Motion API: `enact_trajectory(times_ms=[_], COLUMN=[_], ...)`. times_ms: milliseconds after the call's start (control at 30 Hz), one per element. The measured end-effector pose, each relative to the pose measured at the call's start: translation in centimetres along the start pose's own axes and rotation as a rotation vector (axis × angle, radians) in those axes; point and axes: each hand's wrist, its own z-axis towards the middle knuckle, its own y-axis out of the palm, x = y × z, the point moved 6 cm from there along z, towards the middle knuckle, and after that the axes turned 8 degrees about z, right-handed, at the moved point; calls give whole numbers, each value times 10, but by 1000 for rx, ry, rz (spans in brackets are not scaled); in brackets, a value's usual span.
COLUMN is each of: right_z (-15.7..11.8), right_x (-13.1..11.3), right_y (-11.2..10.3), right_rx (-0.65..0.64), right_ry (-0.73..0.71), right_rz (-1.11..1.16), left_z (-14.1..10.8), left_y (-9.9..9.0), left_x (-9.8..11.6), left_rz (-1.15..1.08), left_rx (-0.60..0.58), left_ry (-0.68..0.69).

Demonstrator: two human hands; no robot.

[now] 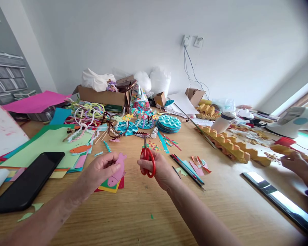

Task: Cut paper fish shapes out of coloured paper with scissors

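Note:
Between the thumb and fingers of my left hand (104,171) is a pink paper fish (119,169) with a drawn eye and mouth. Under it on the table lie several small paper pieces, with a yellow and green one (110,188) on top of red. My right hand (160,169) holds red-handled scissors (148,162), fingers in the loops and blades pointing away from me. The blades are apart from the fish. Right of this hand lie pencils (188,172) and curled paper scraps (201,165). An orange paper fish (80,149) rests on the paper stack to the left.
A black phone (28,179) lies at left by stacked coloured paper (48,145). Blue scalloped discs (168,123) and pipe cleaners (88,111) stand behind. At right are yellow egg cartons (223,143), another phone (277,201) and another person's hand (297,165) holding a carton piece.

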Motion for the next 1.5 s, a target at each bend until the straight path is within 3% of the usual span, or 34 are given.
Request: enact_trajectory(times_ms=[133, 233, 333, 533, 667, 800, 967, 1233, 1500], right_z=[3, 3, 1, 2, 3, 2, 2, 3, 2], right_x=[-9, -6, 3, 10, 18, 27, 30, 30, 31], right_y=[10, 20, 24, 11, 3, 2, 4, 5, 8], right_rx=[9, -51, -83, 74, 172, 218, 204, 180, 146], right_ry=[-51, -20, 16, -72, -115, -128, -121, -111, -86], right_rz=[-55, -127, -101, 53, 154, 215, 207, 153, 129], left_z=[10, 16, 17, 7, 1, 2, 2, 2, 0], left_y=[9, 11, 15, 11, 22, 30, 20, 9, 7], left_x=[-11, -22, -26, -28, -39, -41, -44, -58, -56], left_rz=[159, 281, 244, -137, -288, -251, -184, -177, -214], left_rx=[-206, -234, -270, -70, -62, 9, 160, 201, 306], left_ry=[-2, 10, 10, -91, -171, -145, -131, -139, -136])
